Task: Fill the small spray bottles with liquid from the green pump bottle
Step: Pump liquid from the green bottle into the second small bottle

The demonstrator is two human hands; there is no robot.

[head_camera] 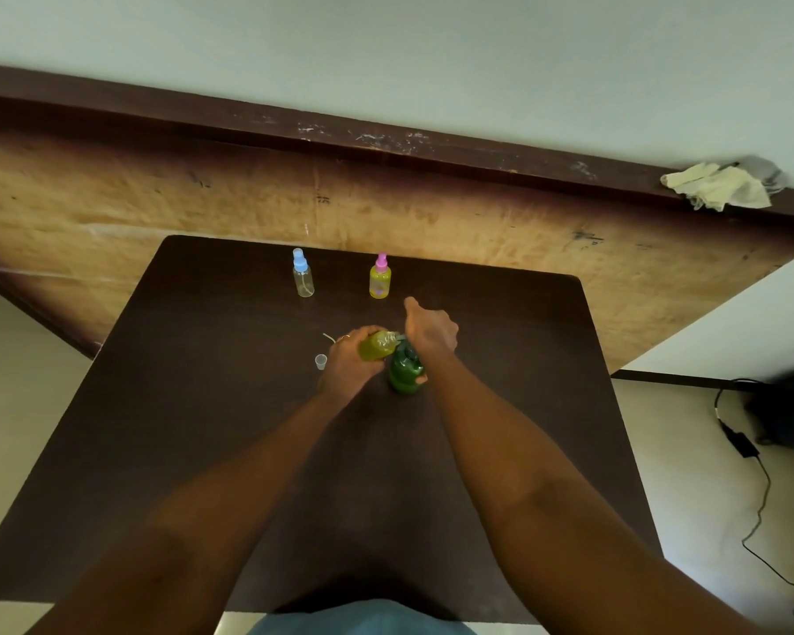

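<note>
The left hand (349, 359) is gripping a small open bottle (377, 345), fingers wrapped round its body. It is holding the bottle tipped over, so that the long axis is running nearly level from the hand toward the right, with the neck pointing at the top of the green pump bottle (404, 375). The right hand (432, 332) is sitting on that top, fingers curled down over the pump head and thumb sticking out toward the far edge. The head and spout are lying hidden beneath it, so I cannot tell whether the neck is sitting squarely under the spout. The pump bottle is standing upright on the worktop (202, 405), just right of the left hand. Yellow-green liquid is showing through much of the held bottle, so this fill is looking well along. Any further press is probably falling to the right hand, with the left only keeping the mouth at the spout. A clear cap (321, 361) is lying just left of the left hand, and a thin pale tube (327, 336) is lying just beyond it. Near the far edge, well apart from both hands, a blue-topped spray bottle (302, 277) is standing clear and seemingly unfilled. To its right a pink-topped spray bottle (380, 281) is showing yellow-green.
</note>
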